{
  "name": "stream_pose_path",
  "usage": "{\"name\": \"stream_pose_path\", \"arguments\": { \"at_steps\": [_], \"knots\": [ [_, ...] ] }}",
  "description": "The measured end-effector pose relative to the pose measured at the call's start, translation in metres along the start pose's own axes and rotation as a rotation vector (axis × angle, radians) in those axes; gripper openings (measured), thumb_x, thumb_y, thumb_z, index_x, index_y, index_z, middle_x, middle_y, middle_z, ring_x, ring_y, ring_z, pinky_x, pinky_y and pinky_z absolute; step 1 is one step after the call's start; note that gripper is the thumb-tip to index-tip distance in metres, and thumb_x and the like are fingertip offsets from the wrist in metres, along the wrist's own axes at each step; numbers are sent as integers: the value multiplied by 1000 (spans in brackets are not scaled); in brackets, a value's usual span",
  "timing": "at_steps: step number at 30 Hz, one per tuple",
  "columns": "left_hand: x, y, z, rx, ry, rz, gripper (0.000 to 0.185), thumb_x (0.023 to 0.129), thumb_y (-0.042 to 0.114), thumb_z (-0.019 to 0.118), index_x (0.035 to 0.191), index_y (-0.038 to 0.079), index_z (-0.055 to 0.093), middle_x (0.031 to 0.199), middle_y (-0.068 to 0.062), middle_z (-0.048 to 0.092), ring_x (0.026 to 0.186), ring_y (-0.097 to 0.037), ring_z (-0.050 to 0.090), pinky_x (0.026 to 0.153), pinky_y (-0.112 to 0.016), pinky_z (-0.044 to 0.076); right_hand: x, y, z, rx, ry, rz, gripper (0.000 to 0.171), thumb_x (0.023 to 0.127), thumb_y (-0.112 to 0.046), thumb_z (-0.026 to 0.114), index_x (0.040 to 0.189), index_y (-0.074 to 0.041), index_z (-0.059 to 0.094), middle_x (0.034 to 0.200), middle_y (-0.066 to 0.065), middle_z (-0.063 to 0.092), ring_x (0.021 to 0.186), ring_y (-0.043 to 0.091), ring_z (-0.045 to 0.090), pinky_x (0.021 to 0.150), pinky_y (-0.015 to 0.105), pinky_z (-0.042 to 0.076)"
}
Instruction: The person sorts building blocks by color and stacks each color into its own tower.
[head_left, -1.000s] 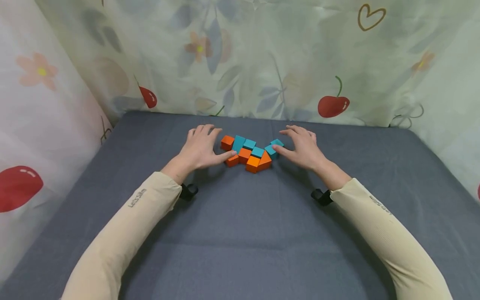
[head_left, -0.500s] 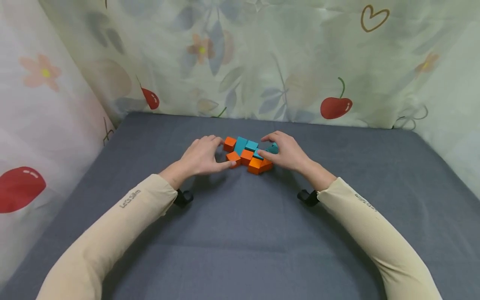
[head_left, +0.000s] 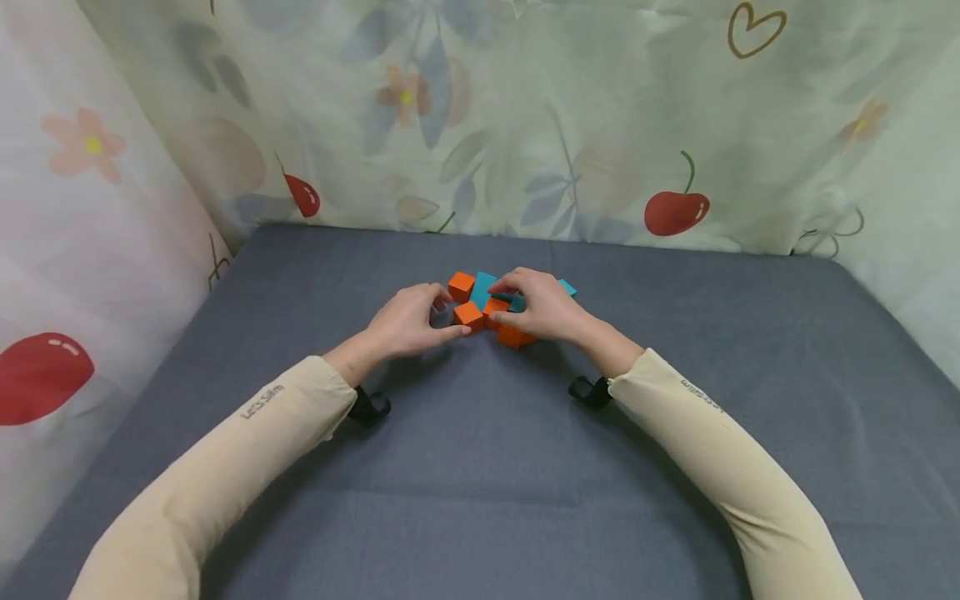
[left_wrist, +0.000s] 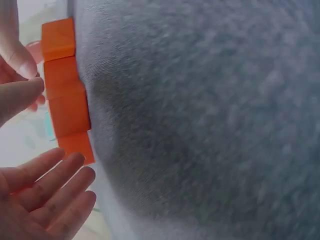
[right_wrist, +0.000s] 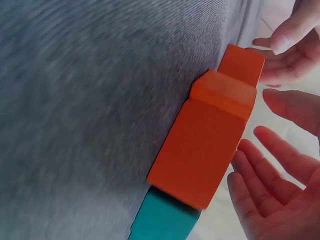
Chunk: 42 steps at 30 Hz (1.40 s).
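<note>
Several orange and teal wooden blocks lie in a cluster on the grey cloth. My left hand [head_left: 412, 321] is at the cluster's left end, its thumb tip at the front-left orange block [head_left: 469, 317]. In the left wrist view its fingers [left_wrist: 60, 192] are extended, close to the lowest orange block [left_wrist: 77, 148]. My right hand [head_left: 547, 308] hovers over the cluster's right part and hides some blocks. The right wrist view shows its thumb [right_wrist: 295, 111] and fingers spread apart, with nothing gripped. A teal block [head_left: 483, 289] shows between the hands; another teal block [head_left: 567, 287] peeks out behind the right hand.
The grey cloth [head_left: 480, 500] covers the table. A patterned curtain [head_left: 495, 125] hangs along its back edge, and another curtain [head_left: 90, 250] hangs at the left. Both forearms wear beige sleeves, with black straps at the wrists.
My right hand has moved left, from the cluster's right end to above its middle. My left hand has drawn slightly nearer, its fingers lower. The blocks stay about where they were.
</note>
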<state>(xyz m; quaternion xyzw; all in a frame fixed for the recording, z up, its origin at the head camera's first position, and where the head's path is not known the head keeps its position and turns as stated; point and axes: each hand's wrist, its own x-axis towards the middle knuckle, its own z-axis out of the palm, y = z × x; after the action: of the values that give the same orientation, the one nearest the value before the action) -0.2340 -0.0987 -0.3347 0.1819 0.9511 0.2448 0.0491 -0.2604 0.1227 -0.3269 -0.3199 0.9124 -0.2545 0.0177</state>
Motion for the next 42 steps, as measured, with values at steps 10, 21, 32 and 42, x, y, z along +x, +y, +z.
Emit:
{"name": "stream_pose_path", "arguments": {
  "at_steps": [10, 21, 32, 42],
  "knots": [
    [3, 3, 7, -35, 23, -17, 40, 87, 33, 69, 114, 5, 59, 107, -10, 63, 97, -23, 59, 84, -36, 52, 10, -12, 5, 22, -63, 18, 38, 88, -16, 70, 122, -1, 63, 118, 14, 63, 108, 28, 59, 94, 39, 50],
    [8, 5, 10, -46, 16, -36, 35, 89, 31, 69, 110, 5, 60, 104, -10, 62, 93, -23, 58, 82, -36, 51, 18, -12, 9, -37, -86, 6, 33, 88, -12, 70, 119, -1, 67, 117, 13, 67, 103, 30, 55, 90, 39, 47],
    [7, 1, 7, -78, 6, 14, 29, 91, 25, 68, 109, 4, 60, 108, -12, 63, 98, -25, 59, 88, -38, 51, 19, -13, 13, -16, -69, 14, 31, 87, -18, 72, 115, -5, 69, 114, 10, 68, 104, 29, 54, 90, 39, 46],
    [1, -8, -1, -124, 12, 77, 28, 91, 20, 67, 112, 4, 61, 108, -12, 63, 99, -25, 60, 88, -37, 53, 17, -13, 18, 51, 17, -23, 33, 86, -23, 74, 114, -6, 70, 113, 9, 69, 106, 28, 56, 91, 40, 48]
  ]
}}
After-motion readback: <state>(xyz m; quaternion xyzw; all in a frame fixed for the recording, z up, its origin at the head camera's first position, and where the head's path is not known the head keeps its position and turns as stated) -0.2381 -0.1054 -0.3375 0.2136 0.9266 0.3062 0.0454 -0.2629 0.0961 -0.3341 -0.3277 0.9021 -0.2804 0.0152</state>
